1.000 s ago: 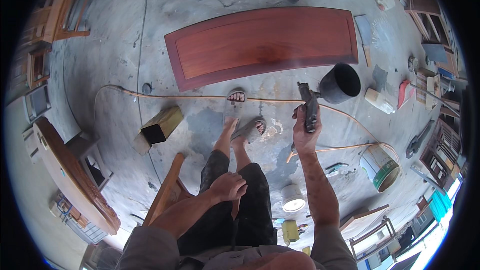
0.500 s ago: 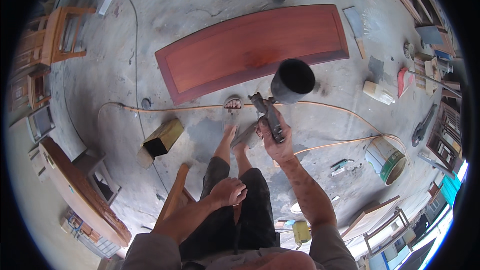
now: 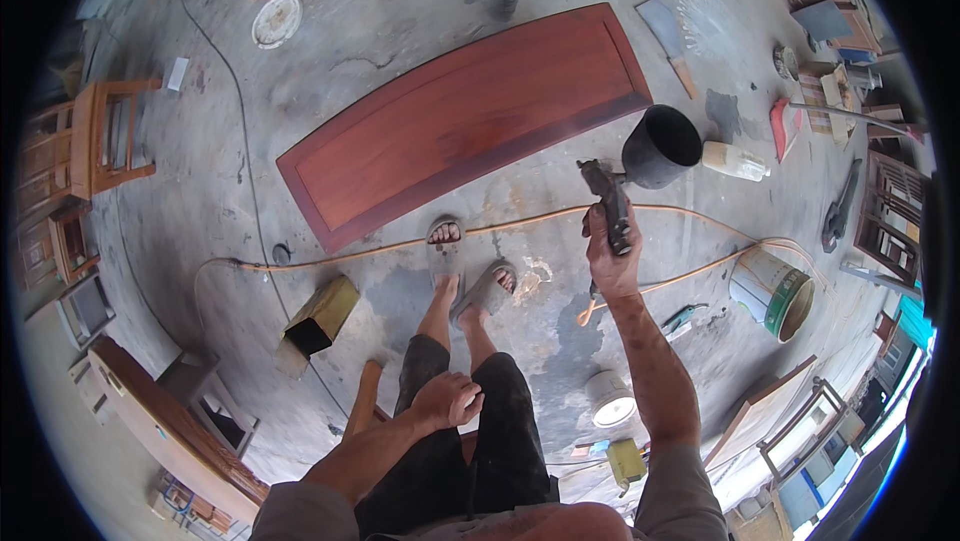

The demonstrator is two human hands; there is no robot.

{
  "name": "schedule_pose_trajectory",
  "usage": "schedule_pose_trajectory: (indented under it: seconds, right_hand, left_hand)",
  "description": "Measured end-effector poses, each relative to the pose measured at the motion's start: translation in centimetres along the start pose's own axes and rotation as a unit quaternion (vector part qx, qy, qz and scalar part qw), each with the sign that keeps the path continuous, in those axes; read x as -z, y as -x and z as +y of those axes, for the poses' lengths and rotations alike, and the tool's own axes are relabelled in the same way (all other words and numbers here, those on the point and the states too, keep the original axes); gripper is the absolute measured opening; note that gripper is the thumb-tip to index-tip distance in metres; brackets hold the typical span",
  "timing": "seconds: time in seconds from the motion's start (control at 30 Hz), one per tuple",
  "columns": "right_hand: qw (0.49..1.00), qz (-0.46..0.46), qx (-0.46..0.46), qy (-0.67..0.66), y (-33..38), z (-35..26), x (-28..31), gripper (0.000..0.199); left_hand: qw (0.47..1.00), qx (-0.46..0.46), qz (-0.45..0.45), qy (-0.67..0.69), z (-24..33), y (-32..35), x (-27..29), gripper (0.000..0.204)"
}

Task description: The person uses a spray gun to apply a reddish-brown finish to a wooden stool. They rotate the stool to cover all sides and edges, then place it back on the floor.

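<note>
My right hand [image 3: 612, 263] is raised and grips the handle of a dark spray gun [image 3: 608, 199] with a black cup [image 3: 660, 147] on its side. The gun points toward a long reddish-brown wooden panel [image 3: 460, 121] lying flat on the concrete floor. An orange hose [image 3: 380, 246] runs across the floor past my sandalled feet [image 3: 465, 261]. My left hand [image 3: 447, 401] rests as a loose fist on my thigh, holding nothing.
A yellow-green open box [image 3: 320, 316] lies left of my feet. A green-rimmed paint tin [image 3: 772, 291] and a white lidded tub [image 3: 610, 399] stand at the right. Wooden chairs [image 3: 95, 141], a cabinet [image 3: 170, 431] and frames [image 3: 790, 431] line the edges.
My right hand has swung the spray gun rightward again, toward the panel's right end. The view has shifted slightly. My left hand stays on my thigh.
</note>
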State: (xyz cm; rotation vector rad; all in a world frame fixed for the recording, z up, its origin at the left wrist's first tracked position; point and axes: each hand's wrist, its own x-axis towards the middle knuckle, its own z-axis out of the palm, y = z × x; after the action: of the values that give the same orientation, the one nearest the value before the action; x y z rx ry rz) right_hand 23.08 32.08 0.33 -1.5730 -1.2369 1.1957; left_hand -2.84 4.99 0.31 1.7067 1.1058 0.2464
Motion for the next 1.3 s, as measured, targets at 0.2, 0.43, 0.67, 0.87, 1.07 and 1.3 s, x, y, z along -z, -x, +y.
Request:
schedule_pose_trajectory:
  seconds: [0.2,0.43,0.67,0.87,1.07,1.3]
  right_hand:
    - [0.995,0.082,0.039,0.027,-2.4,0.2,1.9,0.032]
    - [0.999,0.034,-0.026,0.0,1.4,0.5,0.3,0.051]
    - [0.992,-0.057,-0.08,-0.086,4.7,-0.5,-2.4,0.047]
    - [0.999,0.002,-0.041,-0.014,2.7,0.5,-1.2,0.053]
    - [0.997,0.068,-0.027,-0.005,0.1,0.4,0.5,0.047]
    - [0.998,0.058,-0.017,0.0,-0.6,0.2,0.8,0.045]
  left_hand:
    - [1.0,-0.013,-0.01,-0.004,0.0,-0.4,1.0,0.014]
    - [0.999,-0.021,-0.038,-0.007,0.0,-1.2,2.3,0.012]
    - [0.998,-0.025,-0.059,-0.018,-0.5,-1.5,3.1,0.012]
    - [0.997,-0.041,-0.061,-0.021,-1.1,-1.5,3.5,0.012]
    - [0.997,-0.04,-0.071,-0.014,-1.4,-1.5,4.0,0.012]
    - [0.996,-0.046,-0.07,-0.026,-1.0,-2.3,5.1,0.011]
